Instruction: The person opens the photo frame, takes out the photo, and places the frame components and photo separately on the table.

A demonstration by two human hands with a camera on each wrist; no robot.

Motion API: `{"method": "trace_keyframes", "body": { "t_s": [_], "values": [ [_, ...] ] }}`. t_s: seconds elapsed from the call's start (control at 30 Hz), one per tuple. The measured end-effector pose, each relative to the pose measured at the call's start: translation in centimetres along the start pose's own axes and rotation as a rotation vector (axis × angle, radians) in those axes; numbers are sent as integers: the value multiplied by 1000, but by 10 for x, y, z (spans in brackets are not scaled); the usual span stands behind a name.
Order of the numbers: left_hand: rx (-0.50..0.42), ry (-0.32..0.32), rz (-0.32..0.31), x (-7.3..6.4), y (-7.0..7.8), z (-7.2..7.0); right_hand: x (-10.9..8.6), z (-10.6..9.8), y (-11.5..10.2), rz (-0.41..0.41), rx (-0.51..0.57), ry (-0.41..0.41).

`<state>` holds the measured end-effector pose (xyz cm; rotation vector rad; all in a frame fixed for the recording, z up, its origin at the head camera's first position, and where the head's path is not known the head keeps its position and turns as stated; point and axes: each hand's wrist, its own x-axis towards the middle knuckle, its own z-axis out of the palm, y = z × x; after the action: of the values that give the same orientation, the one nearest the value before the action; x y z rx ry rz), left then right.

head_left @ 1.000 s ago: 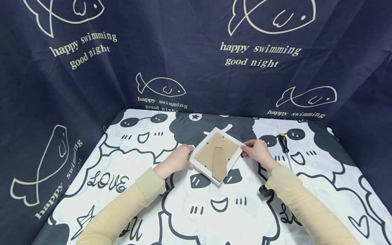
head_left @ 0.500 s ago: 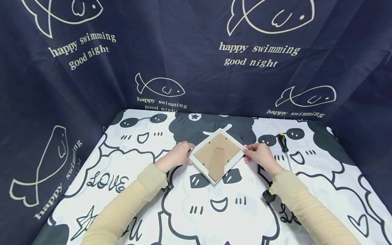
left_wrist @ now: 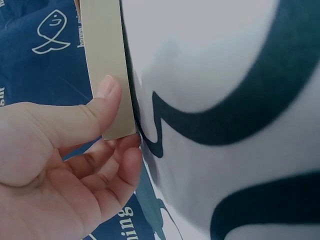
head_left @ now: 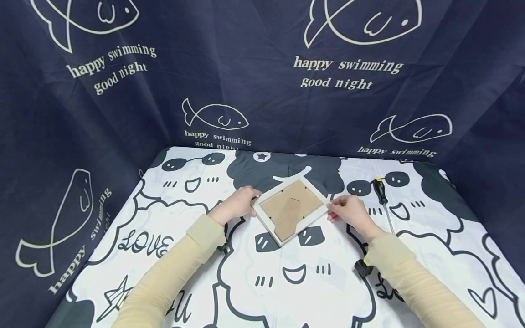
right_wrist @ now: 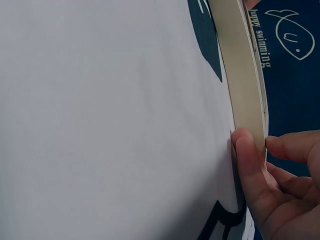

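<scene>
Left grip [head_left: 238, 203] and right grip [head_left: 350, 212] narrowly pinched a picture frame [head_left: 290, 209] at opposite corners; the curtain [head_left: 262, 82] read "happy swimming good night".

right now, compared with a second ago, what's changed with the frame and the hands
The picture frame has turned clockwise as the head view shows it. The left hand has shifted slightly away from the person, the right hand slightly toward. Both hands still hold it, back side up; the screwdriver stayed put.
</scene>
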<state>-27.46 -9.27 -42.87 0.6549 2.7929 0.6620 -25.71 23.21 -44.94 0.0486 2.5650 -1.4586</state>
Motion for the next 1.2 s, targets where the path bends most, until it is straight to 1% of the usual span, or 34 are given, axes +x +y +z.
{"method": "trace_keyframes", "body": {
  "t_s": [0.2, 0.33, 0.4, 0.63, 0.77, 0.87, 0.93, 1.0, 1.1, 1.2],
  "values": [
    [11, 20, 17, 7, -6, 2, -2, 1, 1, 6, 21, 0],
    [12, 16, 7, 9, -7, 2, -3, 1, 1, 4, 39, -2],
    [8, 16, -8, 10, -7, 1, -4, 1, 1, 3, 46, 1],
    [-16, 28, -30, 11, -8, 2, -7, 2, 4, -61, 72, 3],
    [-48, 39, -23, 10, -9, 2, -7, 3, 6, -20, 60, 16],
    [-54, 49, -9, 8, -11, 2, -7, 3, 6, 3, 68, 7],
    [-62, 48, -13, 7, -11, 2, -7, 2, 7, 8, 75, -1],
    [-71, 43, -31, 5, -9, 1, -6, 2, 7, 12, 89, -8],
    [-98, 31, -83, 2, -4, 2, -6, 1, 7, 20, 95, -16],
    [-100, 36, -118, 0, 1, 3, -5, -1, 6, 25, 84, -32]
  ]
}}
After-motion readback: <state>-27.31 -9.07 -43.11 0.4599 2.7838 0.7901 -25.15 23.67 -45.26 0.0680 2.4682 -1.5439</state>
